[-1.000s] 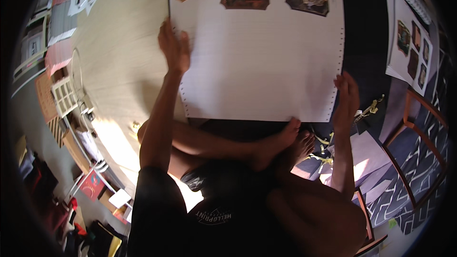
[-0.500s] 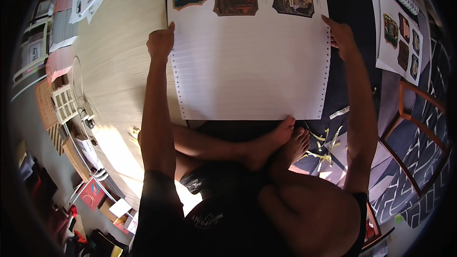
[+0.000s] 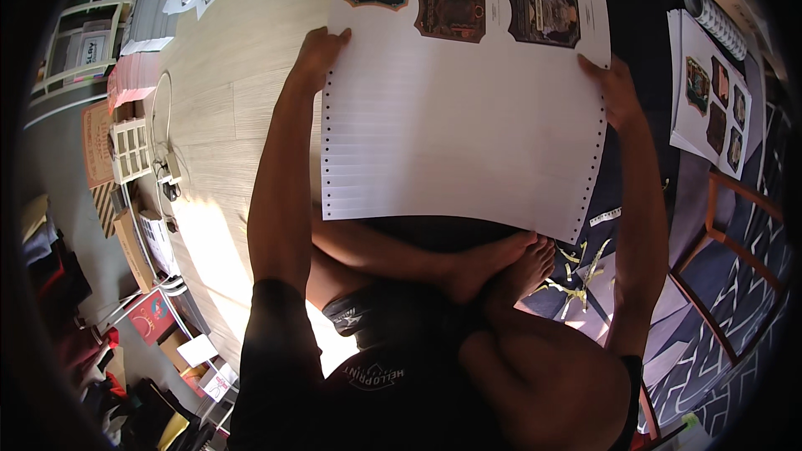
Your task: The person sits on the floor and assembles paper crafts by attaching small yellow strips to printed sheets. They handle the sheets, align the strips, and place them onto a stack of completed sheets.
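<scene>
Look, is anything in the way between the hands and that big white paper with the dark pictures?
Nothing visible is. The bare left hand and bare right hand each have a direct grip on a side edge of the large white paper sheet with dark printed pictures.

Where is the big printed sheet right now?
In the head view, the big printed sheet is at top centre, held by its side edges between the left hand and the right hand, with the bare feet just below it.
</scene>
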Available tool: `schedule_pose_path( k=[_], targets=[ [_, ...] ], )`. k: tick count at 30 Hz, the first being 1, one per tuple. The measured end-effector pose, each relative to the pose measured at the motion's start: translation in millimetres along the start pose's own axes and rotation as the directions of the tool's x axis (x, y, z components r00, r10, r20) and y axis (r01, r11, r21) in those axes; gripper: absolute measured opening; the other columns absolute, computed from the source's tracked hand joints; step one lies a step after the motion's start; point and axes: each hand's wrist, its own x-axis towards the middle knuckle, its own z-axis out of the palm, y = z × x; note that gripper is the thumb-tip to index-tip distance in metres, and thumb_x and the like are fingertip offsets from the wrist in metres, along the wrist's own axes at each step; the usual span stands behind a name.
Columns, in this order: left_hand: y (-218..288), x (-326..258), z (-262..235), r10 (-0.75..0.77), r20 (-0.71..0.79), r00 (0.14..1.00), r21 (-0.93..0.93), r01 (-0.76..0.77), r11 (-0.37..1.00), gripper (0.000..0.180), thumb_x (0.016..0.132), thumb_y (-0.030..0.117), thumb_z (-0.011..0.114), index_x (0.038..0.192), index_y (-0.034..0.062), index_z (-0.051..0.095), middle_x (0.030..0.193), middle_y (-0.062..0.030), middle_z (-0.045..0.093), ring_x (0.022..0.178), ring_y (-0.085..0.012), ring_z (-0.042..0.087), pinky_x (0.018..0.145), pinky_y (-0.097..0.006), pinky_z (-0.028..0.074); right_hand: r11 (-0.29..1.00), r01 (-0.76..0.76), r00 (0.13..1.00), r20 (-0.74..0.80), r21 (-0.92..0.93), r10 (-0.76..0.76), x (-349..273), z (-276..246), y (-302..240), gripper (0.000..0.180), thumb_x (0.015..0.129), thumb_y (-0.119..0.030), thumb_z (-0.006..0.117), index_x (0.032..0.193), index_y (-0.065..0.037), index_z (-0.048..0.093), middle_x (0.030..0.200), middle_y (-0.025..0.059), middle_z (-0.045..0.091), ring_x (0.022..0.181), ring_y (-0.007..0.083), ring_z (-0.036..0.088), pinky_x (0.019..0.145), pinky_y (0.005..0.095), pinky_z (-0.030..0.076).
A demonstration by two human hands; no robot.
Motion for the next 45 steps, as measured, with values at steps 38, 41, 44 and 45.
schedule_pose_path(
  k=[38, 41, 44, 45],
  targets=[
    [50, -123, -94, 0.780, -0.193, 0.596, -0.524, -0.734, 0.431, 0.029, 0.097, 0.011, 0.069, 0.121, -0.0025, 0.060, 0.115, -0.0101, 0.068, 0.108, -0.0170, 0.062, 0.100, -0.033, 0.045, 0.696, 0.717, 0.697, -0.058, 0.043, -0.715, -89, -76, -100, 0.039, 0.089, -0.011, 0.078, 0.122, 0.002, 0.062, 0.112, 0.0074, 0.068, 0.101, 0.0138, 0.062, 0.097, 0.0301, 0.044],
    [52, -125, -80, 0.785, -0.208, 0.584, -0.486, -0.758, 0.435, 0.035, 0.095, 0.012, 0.071, 0.124, -0.0014, 0.057, 0.118, -0.0111, 0.067, 0.111, -0.0181, 0.060, 0.103, -0.035, 0.042, 0.733, 0.677, 0.736, -0.082, 0.070, -0.672, -87, -98, -94, 0.058, 0.087, -0.013, 0.079, 0.135, 0.004, 0.053, 0.129, 0.0134, 0.062, 0.118, 0.0189, 0.058, 0.107, 0.0342, 0.039],
    [40, -104, -67, 0.769, -0.198, 0.608, -0.498, -0.738, 0.455, 0.047, 0.091, 0.015, 0.074, 0.131, -0.0007, 0.053, 0.124, -0.0137, 0.065, 0.118, -0.0211, 0.058, 0.108, -0.038, 0.039, 0.780, 0.607, 0.792, -0.037, 0.150, -0.609, -70, -106, -62, 0.062, 0.086, -0.013, 0.076, 0.138, 0.005, 0.048, 0.135, 0.0147, 0.059, 0.128, 0.0238, 0.052, 0.114, 0.0382, 0.030],
    [35, -98, -63, 0.761, -0.180, 0.624, -0.536, -0.710, 0.456, 0.051, 0.092, 0.017, 0.074, 0.133, -0.0024, 0.052, 0.126, -0.0158, 0.064, 0.121, -0.0233, 0.058, 0.110, -0.039, 0.038, 0.815, 0.561, 0.823, 0.008, 0.149, -0.568, -63, -102, -52, 0.063, 0.086, -0.014, 0.076, 0.138, 0.005, 0.048, 0.135, 0.0144, 0.059, 0.128, 0.0239, 0.052, 0.114, 0.0384, 0.030]
  ],
)
